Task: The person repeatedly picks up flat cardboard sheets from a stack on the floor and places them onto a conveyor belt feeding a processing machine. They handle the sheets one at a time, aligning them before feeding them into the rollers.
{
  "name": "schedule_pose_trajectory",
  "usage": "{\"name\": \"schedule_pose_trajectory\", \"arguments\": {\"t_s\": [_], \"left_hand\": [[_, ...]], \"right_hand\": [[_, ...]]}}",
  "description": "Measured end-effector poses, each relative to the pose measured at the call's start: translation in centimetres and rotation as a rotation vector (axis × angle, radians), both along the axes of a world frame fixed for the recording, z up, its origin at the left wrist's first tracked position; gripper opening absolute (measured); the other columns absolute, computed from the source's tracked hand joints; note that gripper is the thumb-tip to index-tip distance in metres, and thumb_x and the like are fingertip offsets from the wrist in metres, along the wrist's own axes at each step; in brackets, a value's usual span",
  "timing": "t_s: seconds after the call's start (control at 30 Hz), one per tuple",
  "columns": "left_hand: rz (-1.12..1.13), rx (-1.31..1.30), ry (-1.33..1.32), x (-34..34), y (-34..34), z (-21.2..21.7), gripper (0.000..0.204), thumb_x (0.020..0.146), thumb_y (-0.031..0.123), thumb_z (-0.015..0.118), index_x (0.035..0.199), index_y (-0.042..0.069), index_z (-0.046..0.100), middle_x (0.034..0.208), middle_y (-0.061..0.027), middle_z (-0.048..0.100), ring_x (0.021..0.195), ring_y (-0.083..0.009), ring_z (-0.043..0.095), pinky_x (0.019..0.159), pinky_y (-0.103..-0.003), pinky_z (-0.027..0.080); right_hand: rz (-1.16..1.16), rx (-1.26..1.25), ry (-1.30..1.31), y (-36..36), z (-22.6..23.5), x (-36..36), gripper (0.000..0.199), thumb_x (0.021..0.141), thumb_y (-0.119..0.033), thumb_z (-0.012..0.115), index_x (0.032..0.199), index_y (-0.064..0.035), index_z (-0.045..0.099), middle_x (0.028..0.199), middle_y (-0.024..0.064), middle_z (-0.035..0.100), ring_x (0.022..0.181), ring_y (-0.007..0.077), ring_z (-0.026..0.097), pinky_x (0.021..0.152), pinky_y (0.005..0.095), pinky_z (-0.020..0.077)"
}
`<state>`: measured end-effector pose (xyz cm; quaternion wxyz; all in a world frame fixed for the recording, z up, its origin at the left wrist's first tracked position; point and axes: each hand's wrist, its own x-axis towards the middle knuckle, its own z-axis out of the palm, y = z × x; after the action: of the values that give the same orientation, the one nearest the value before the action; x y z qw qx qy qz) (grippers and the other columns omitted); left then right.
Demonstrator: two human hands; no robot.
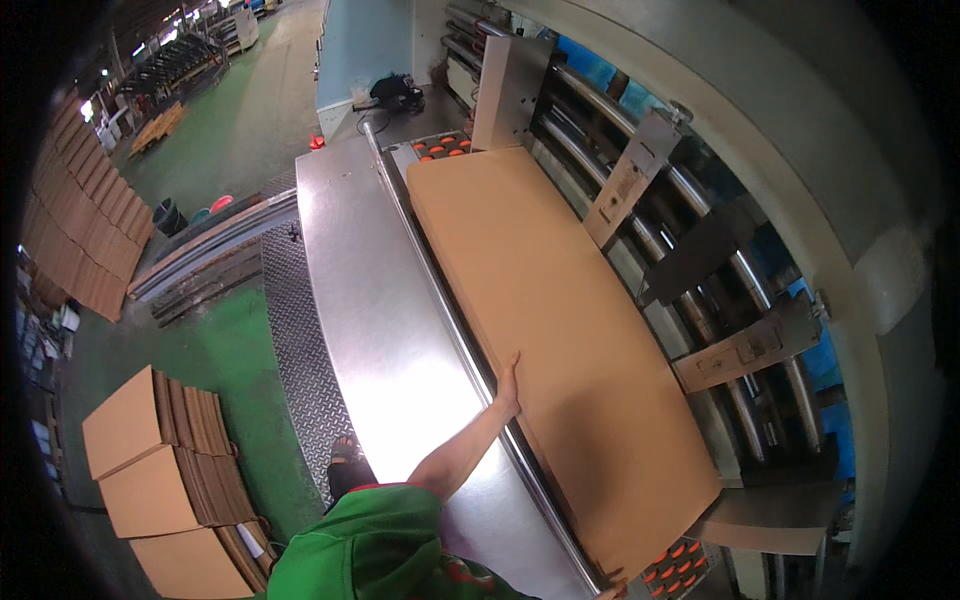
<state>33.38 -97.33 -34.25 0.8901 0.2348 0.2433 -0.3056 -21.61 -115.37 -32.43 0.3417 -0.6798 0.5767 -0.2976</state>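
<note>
A long brown cardboard sheet (560, 290) lies flat on the machine's feed bed, its left side showing a layered edge that suggests more sheets beneath. Against that edge, about midway along, rests my left hand (508, 388), fingers stretched out and upward along the cardboard. My right hand (612, 592) shows only in part at the bottom of the picture, by the cardboard's near corner; most of its fingers are cut off from view. A round metal bar (440, 265) runs alongside the cardboard, under my left wrist.
A shiny steel table (370, 290) lies left of the bar. Metal guide plates (635, 175) and rollers (690, 190) line the right side. Orange wheels (675, 570) show at the near end. Bundled cardboard (150, 500) stands on the green floor, beside a tread-plate step (300, 350).
</note>
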Motion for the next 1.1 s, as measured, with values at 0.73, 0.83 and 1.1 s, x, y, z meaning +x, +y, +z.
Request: {"name": "schedule_pose_trajectory", "arguments": {"t_s": [0.73,0.83,1.1], "left_hand": [[0.073,0.188,0.017,25.9,11.8,-2.8,0.072,0.088,0.044,0.068,0.142,0.004,0.044,0.139,-0.0182,0.053,0.13,-0.0338,0.049,0.107,-0.054,0.041],[0.06,0.174,-0.003,27.2,12.3,-4.2,0.071,0.086,0.043,0.071,0.141,0.005,0.047,0.138,-0.0165,0.054,0.129,-0.0322,0.051,0.107,-0.052,0.042],[0.184,0.322,-0.08,26.9,11.7,-2.6,0.093,0.076,0.036,0.082,0.146,0.004,0.029,0.142,-0.017,0.045,0.129,-0.0312,0.048,0.103,-0.05,0.045]], "right_hand": [[-0.185,0.681,-0.637,5.1,-9.8,34.5,0.114,0.077,-0.087,0.043,0.16,-0.018,0.006,0.166,0.0137,0.001,0.151,0.0381,-0.001,0.119,0.0607,0.0016],[-0.238,0.638,-0.684,4.8,-12.2,36.8,0.111,0.078,-0.088,0.039,0.16,-0.019,0.009,0.166,0.0113,0.006,0.151,0.0369,0.004,0.12,0.0593,0.005],[-0.604,0.643,-1.144,7.9,-7.9,38.4,0.095,0.086,-0.082,0.03,0.157,-0.0194,0.022,0.164,0.0067,0.018,0.148,0.0336,0.021,0.119,0.0585,0.0174]]}}
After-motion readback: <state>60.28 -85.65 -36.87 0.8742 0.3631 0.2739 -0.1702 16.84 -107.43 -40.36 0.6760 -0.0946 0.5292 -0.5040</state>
